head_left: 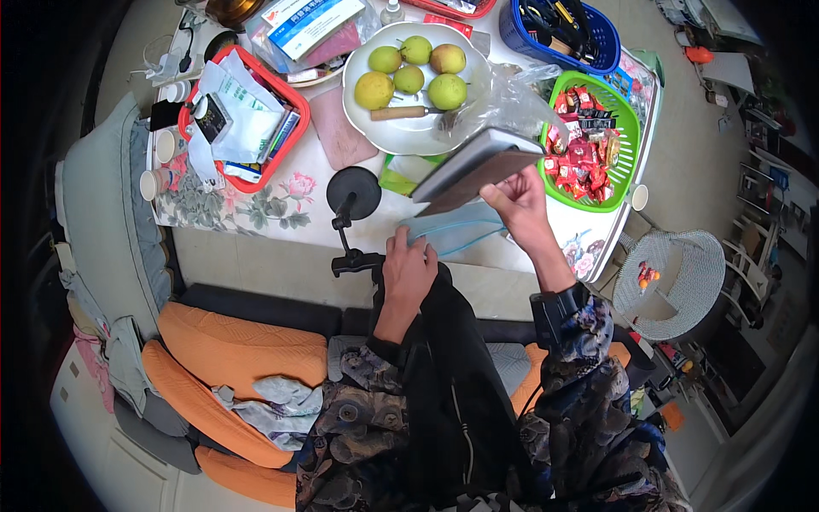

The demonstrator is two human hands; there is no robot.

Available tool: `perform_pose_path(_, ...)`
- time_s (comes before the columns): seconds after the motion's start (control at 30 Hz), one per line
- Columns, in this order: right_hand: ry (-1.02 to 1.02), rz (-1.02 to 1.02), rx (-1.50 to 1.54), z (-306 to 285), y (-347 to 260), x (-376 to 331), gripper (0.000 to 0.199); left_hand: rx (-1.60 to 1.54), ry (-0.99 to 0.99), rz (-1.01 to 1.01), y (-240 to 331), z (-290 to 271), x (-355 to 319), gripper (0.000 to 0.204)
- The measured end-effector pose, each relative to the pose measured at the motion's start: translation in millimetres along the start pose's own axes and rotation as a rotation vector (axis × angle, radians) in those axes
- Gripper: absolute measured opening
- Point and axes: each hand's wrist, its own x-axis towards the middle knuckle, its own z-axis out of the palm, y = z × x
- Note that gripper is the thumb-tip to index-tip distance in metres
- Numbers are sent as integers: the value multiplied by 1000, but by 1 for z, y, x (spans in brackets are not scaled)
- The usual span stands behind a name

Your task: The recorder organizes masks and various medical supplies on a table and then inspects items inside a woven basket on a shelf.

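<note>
My right hand [518,209] holds up a dark, thick book or folder [473,169] by its lower edge, tilted above the table. Below it lies a pale blue-green flat item [452,232], like a cloth or thin folder, and my left hand [408,266] rests on its near-left corner at the table's front edge. A white plate [384,132] with several green-yellow pears and a wooden-handled knife sits just behind the book.
A green basket [629,128] of red wrapped sweets stands at the right, a red basket [286,141] of papers at the left, a blue basket [520,32] at the back. A black round-based stand [353,194] rises in front. Orange cushions [230,350] lie lower left; a wire bin [695,273] stands right.
</note>
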Motion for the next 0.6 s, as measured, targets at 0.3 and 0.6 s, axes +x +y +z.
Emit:
perform_pose_path(0.3,-68,13,-96,-13,-4,-48,33,-19,-12,-35,3,-3,1,32)
perform_pose_path(0.6,59,82,-208,-27,45,-68,35,43,-19,8,-1,5,7,40)
